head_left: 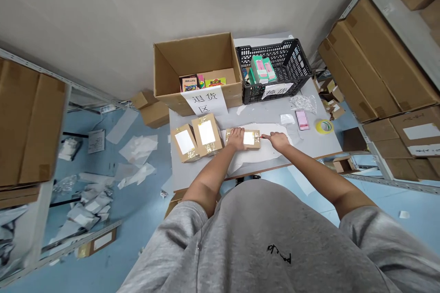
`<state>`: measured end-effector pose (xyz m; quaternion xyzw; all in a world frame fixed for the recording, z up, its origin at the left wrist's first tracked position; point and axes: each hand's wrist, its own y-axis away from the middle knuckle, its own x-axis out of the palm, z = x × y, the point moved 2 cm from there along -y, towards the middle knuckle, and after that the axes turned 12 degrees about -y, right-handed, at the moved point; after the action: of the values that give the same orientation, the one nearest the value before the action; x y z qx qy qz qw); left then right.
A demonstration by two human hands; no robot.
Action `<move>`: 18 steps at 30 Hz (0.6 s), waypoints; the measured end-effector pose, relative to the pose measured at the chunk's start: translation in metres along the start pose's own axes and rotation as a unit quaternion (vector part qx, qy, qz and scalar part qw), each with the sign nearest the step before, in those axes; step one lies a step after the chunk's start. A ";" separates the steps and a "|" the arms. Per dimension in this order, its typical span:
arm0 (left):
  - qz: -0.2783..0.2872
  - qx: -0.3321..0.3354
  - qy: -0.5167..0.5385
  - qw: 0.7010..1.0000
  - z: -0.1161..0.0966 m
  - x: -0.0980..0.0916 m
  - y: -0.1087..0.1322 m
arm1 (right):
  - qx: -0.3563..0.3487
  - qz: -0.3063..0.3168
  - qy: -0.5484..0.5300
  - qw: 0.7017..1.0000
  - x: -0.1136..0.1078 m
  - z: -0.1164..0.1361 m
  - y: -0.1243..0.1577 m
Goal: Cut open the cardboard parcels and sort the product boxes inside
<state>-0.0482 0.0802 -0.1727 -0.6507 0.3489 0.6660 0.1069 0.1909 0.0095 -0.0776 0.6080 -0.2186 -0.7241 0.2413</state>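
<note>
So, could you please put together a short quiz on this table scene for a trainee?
1. Which hand rests on the small kraft box lying on the white sheet?
2. True or false: the black plastic crate holds green and pink boxes.
3. How many taped kraft boxes with white labels lie on the table beside the white sheet, apart from the one under the hand?

Key: 1. The left hand. 2. True. 3. Two.
</note>
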 end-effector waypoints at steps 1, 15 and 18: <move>0.000 -0.014 -0.003 1.000 -0.003 0.001 0.001 | 0.003 -0.003 -0.002 1.000 -0.001 -0.006 0.001; -0.004 -0.081 -0.017 0.997 -0.024 0.000 0.010 | -0.088 -0.009 -0.039 0.995 -0.013 0.009 -0.018; 0.000 -0.085 -0.012 0.996 -0.023 0.001 0.009 | -0.098 0.005 -0.029 0.995 -0.012 0.012 -0.023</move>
<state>-0.0361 0.0592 -0.1687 -0.6497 0.2893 0.7009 0.0551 0.1792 0.0350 -0.0801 0.5593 -0.1566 -0.7581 0.2964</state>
